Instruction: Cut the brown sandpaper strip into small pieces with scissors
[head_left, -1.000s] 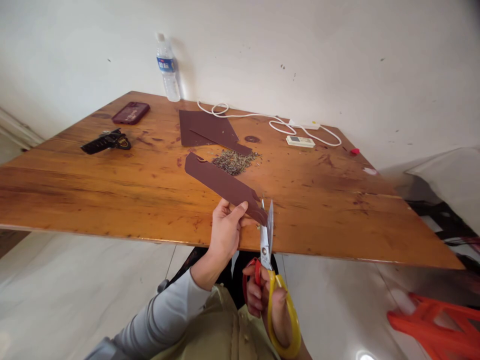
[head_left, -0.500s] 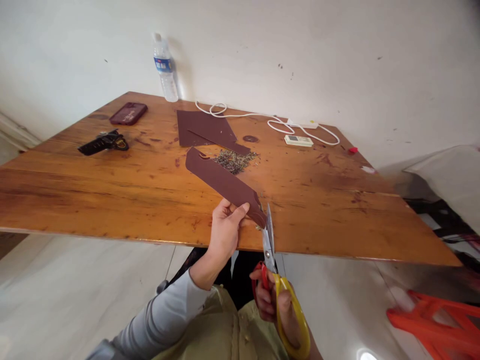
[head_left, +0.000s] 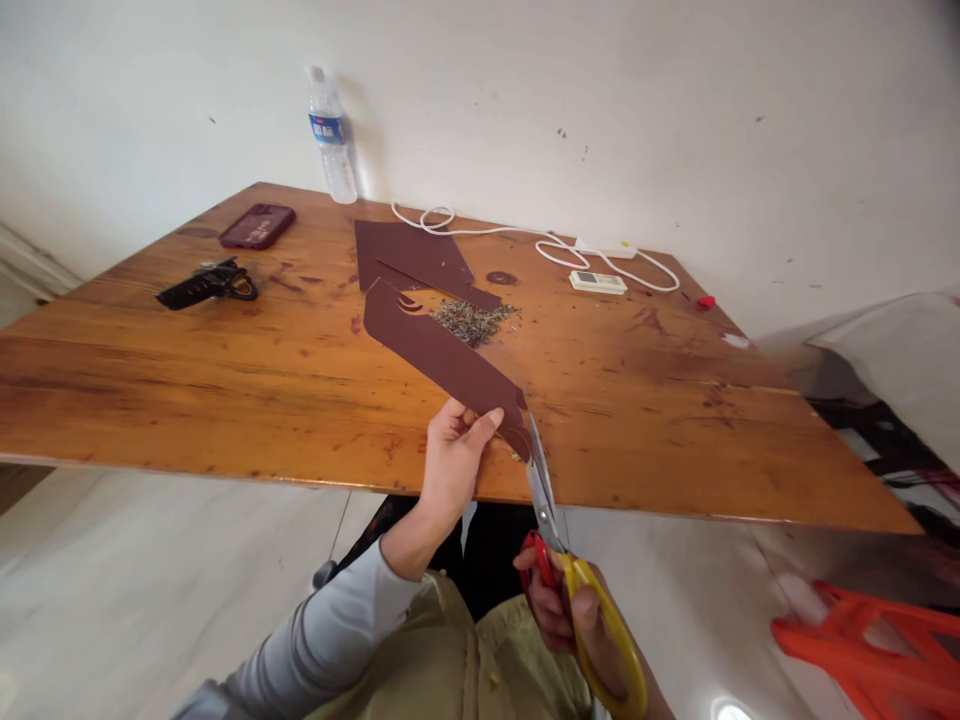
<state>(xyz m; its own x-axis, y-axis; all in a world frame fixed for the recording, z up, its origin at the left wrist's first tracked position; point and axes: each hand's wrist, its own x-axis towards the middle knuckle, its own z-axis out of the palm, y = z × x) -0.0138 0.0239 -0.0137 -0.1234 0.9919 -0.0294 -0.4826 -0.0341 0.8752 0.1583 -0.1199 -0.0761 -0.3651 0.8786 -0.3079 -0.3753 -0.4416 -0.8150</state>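
- The left hand [head_left: 452, 462], just below the centre of the frame, was pinched shut on the near end of a long maroon paper strip [head_left: 442, 355], thumb on top, fingers beneath; the strip rose toward the upper left, held above the wooden table [head_left: 187, 380].
- The right hand [head_left: 581, 625], at the lower right, was closed through the yellow and red loops of the scissors [head_left: 559, 545], whose blades looked nearly together at the strip's near corner.
- In my judgement the cut would go best with the paper kept taut and flat beside the blades, the pinch staying near the cut line but off it, short bites taken near the pivot, and the paper turned rather than the scissors.
- Small clippings [head_left: 474, 320] lay in a heap at centre, beside more maroon sheets [head_left: 409, 255].
- The water bottle [head_left: 331, 135] at the upper left bore a blue label, its writing too small to read; nothing could be read on the phone [head_left: 257, 225] or the white remote [head_left: 598, 282].
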